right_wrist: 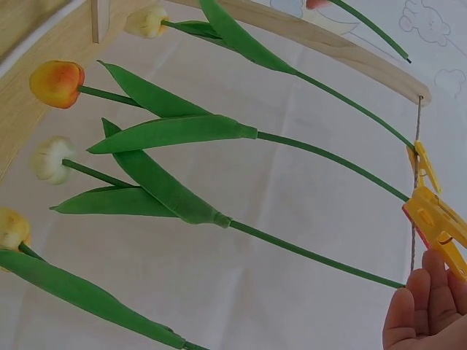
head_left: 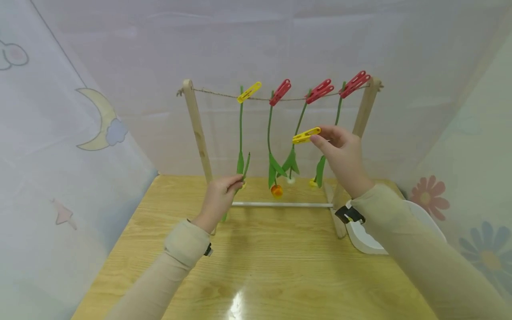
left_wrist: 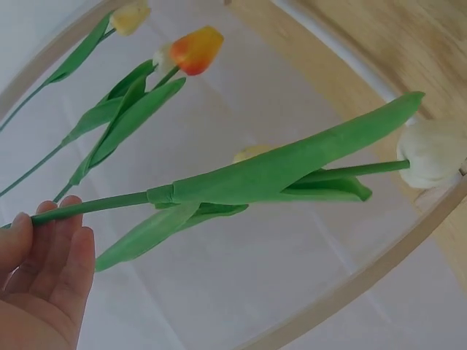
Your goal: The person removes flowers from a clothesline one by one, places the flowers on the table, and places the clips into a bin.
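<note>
My left hand [head_left: 219,195] pinches the green stem of an artificial tulip [left_wrist: 430,153] with a white bloom. The stem's cut end points up, and the bloom hangs below the hand. My right hand [head_left: 342,153] holds a yellow clothespin [head_left: 306,135] between thumb and fingers, in front of the hanging flowers. On the twine [head_left: 216,93], a yellow clothespin [head_left: 249,92] and three red clothespins [head_left: 280,92] hold tulips upside down. Among these are an orange tulip [right_wrist: 57,84], a white tulip [right_wrist: 51,160] and a pale yellow tulip [right_wrist: 146,22].
Wooden posts [head_left: 198,129] carry the twine at both ends, and a white rod [head_left: 282,205] joins them low down. At the right, partly behind my forearm, sits a white tray [head_left: 368,240] on the wooden table [head_left: 276,262]. Printed cloth surrounds the table.
</note>
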`<state>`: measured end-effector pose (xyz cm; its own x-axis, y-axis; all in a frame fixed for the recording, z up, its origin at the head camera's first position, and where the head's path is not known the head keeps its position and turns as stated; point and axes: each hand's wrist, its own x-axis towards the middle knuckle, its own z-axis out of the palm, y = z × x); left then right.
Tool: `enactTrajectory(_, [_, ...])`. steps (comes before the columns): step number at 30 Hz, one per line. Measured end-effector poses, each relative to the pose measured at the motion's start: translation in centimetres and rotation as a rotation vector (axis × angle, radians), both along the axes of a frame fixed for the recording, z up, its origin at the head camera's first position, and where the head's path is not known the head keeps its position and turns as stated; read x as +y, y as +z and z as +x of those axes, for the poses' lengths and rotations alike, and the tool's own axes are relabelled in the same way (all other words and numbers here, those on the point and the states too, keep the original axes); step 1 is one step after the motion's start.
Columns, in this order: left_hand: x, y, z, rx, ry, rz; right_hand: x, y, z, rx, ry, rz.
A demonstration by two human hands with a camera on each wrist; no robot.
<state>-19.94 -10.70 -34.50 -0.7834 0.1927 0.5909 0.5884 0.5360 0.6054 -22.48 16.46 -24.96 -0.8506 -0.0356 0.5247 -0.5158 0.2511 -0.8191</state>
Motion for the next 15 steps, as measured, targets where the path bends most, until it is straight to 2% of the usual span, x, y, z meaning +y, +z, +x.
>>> enactTrajectory(6, [0.3, -0.8, 0.0, 0.055, -0.043, -0.037, 0.7, -0.6, 0.3, -0.033, -0.017, -0.039])
enactTrajectory(10, [0.5, -1.0, 0.1, 0.065, -0.038, -0.055, 0.9, -1.0, 0.3, -0.038, -0.024, -0.059])
enactTrajectory(15, [0.9, -1.1, 0.1, 0.111, 0.009, -0.132, 1.3, -1.6, 0.4, -0.040, -0.044, -0.070])
